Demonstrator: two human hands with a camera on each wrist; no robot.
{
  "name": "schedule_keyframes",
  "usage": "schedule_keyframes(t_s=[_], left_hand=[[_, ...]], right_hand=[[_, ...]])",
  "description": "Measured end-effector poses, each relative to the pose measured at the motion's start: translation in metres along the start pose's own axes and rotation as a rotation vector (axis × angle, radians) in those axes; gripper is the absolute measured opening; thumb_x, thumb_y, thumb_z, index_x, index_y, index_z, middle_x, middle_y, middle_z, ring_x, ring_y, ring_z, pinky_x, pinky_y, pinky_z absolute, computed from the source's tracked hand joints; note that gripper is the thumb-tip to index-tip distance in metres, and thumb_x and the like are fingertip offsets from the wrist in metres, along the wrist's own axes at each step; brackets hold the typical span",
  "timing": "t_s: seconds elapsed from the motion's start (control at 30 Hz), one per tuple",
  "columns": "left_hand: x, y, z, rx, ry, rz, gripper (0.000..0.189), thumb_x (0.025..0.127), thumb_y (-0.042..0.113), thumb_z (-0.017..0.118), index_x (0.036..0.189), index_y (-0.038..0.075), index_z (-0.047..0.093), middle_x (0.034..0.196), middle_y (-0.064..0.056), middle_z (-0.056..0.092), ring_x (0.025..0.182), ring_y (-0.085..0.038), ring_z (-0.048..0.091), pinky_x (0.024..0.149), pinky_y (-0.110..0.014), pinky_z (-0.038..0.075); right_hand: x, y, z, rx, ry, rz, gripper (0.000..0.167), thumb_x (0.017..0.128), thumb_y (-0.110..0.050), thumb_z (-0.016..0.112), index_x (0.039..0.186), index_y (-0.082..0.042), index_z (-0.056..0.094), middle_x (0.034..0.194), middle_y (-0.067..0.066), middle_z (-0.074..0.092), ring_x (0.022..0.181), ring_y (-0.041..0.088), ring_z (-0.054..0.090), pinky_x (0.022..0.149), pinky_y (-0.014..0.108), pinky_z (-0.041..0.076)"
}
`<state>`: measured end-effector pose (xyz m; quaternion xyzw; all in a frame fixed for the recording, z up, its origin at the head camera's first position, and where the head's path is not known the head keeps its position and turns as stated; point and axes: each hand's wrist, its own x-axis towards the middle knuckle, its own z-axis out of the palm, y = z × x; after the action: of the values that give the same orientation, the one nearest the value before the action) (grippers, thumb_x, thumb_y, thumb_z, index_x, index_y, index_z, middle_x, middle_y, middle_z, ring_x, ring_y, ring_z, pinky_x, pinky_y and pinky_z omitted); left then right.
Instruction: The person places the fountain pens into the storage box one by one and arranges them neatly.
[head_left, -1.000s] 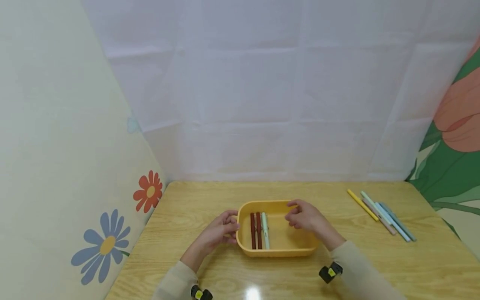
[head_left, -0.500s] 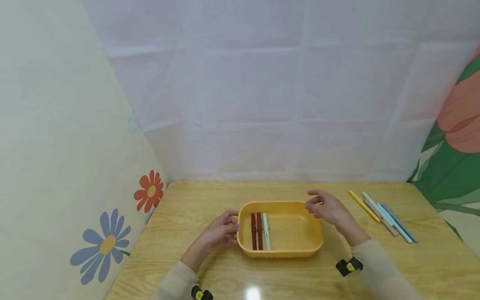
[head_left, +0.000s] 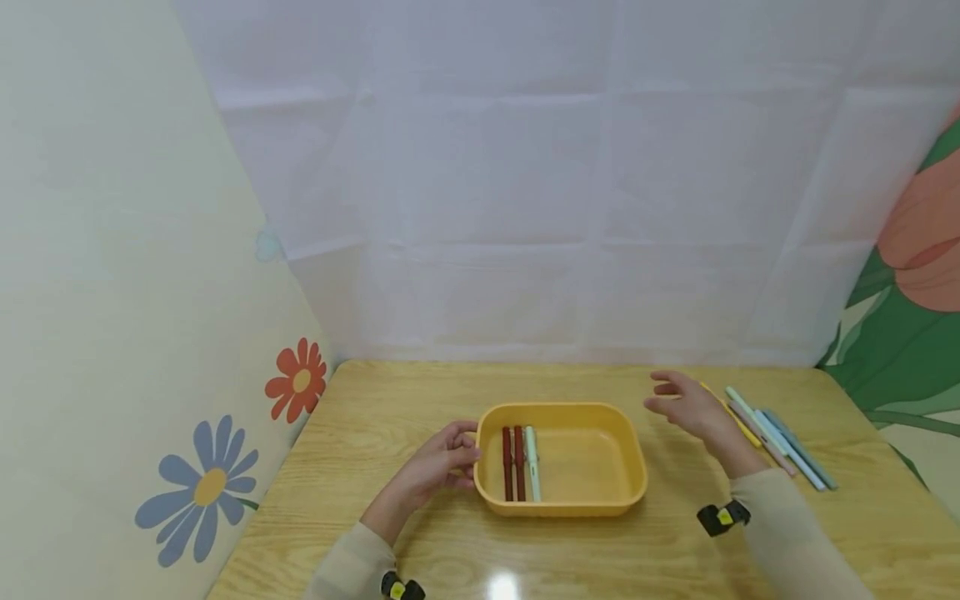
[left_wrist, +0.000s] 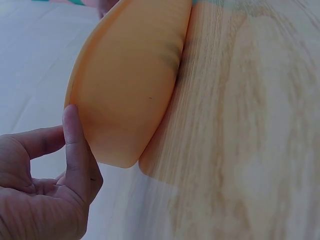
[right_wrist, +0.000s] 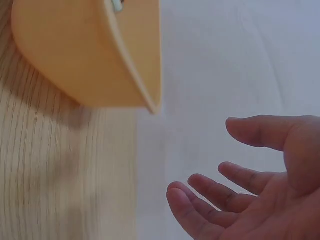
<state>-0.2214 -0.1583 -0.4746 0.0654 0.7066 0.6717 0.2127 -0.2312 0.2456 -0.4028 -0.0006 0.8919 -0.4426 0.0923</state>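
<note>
A yellow plastic tray [head_left: 585, 467] sits on the wooden table. Two dark red pens [head_left: 519, 462] and a mint-green pen [head_left: 532, 467] lie side by side at its left end. My left hand [head_left: 435, 467] holds that end, fingertips right at the rim; the left wrist view shows the fingers [left_wrist: 75, 145] against the outer wall. My right hand [head_left: 690, 408] is in the air right of the tray, fingers loosely bent and thumb apart, with nothing in it. Behind it a yellow pen [head_left: 742, 427] is partly hidden.
Several more pens lie in a slanted bunch on the right: a mint one [head_left: 742, 407], a greyish-pink one [head_left: 780, 458], a light blue one [head_left: 802, 467] and a grey-blue one [head_left: 813, 462]. A white cloth [head_left: 525, 208] hangs behind the table [head_left: 420, 387].
My right hand has moved from over the tray's right side out to the right, up to the loose pens. My left hand, the tray and the pens inside stay put.
</note>
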Motion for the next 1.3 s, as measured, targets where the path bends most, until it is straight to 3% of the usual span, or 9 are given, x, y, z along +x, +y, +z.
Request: schedule_keyframes(t_s=[0.2,0.33,0.6,0.97,1.3], left_hand=[[0.002,-0.002,0.0,-0.001,-0.001,0.0,0.056,0.095,0.007,0.061,0.145,-0.003,0.037,0.096,-0.005,0.055,0.075,-0.015,0.058,0.064,-0.028,0.058],[0.003,-0.002,-0.001,-0.005,-0.002,0.002,0.056,0.096,0.006,0.061,0.145,-0.004,0.037,0.096,-0.005,0.055,0.075,-0.014,0.058,0.064,-0.028,0.058],[0.002,-0.002,-0.002,-0.006,0.008,0.0,0.055,0.096,0.006,0.06,0.145,-0.003,0.038,0.096,-0.004,0.055,0.076,-0.015,0.058,0.064,-0.028,0.059],[0.001,-0.001,0.0,-0.008,-0.002,0.001,0.054,0.097,0.006,0.06,0.145,-0.002,0.038,0.096,-0.005,0.055,0.077,-0.015,0.058,0.065,-0.029,0.059],[-0.001,0.0,0.0,-0.01,0.002,0.004,0.055,0.096,0.007,0.061,0.145,-0.003,0.037,0.096,-0.004,0.056,0.076,-0.015,0.058,0.065,-0.03,0.058]], right_hand=[[0.004,0.016,-0.01,-0.079,-0.025,0.068,0.079,0.101,-0.04,0.059,0.157,0.001,0.024,0.155,0.034,0.03,0.138,0.055,0.033,0.107,0.068,0.038],[0.007,0.028,-0.015,-0.102,-0.034,0.083,0.082,0.102,-0.042,0.057,0.157,0.004,0.019,0.157,0.037,0.022,0.14,0.057,0.028,0.108,0.07,0.034],[0.014,0.045,-0.022,-0.151,-0.025,0.082,0.081,0.103,-0.036,0.055,0.154,0.012,0.016,0.153,0.043,0.019,0.137,0.06,0.027,0.108,0.07,0.034],[0.021,0.066,-0.024,-0.172,0.021,0.098,0.078,0.102,-0.031,0.053,0.154,0.014,0.015,0.155,0.041,0.017,0.14,0.06,0.021,0.112,0.07,0.027],[0.026,0.081,-0.025,-0.206,0.092,0.138,0.072,0.101,-0.028,0.052,0.15,0.016,0.023,0.151,0.043,0.022,0.138,0.06,0.024,0.113,0.068,0.028]])
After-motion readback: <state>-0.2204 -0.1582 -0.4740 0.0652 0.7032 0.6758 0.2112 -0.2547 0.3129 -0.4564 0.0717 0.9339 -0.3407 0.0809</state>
